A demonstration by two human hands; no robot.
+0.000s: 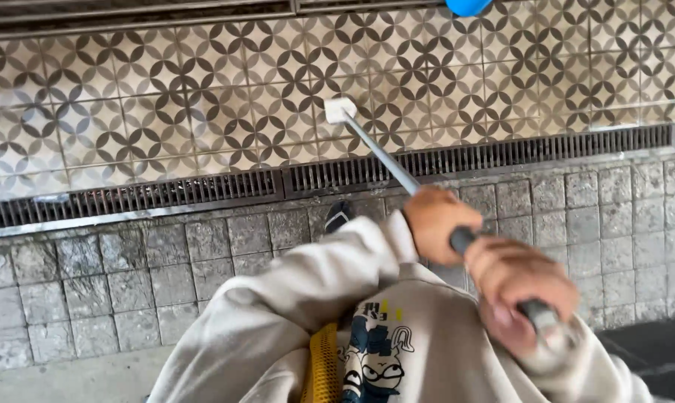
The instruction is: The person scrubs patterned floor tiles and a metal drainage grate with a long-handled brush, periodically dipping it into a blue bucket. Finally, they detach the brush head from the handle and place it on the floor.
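Both hands are clamped on a long metal handle: the left hand [436, 222] wraps it higher up, and the right hand [520, 287] closes round the near end close to the chest, each grip shut tight on the handle [393, 160]. That shaft runs up and left across the grey stone paving [91, 298] and the long metal drain grate [166, 195] to a small pale head [340, 110] resting on the patterned floor tiles [166, 97] on the far side. It looks like a scrubbing or pushing stroke over the tiles, so the next move likely calls for steady downward pressure while drawing the head along without catching the grate.
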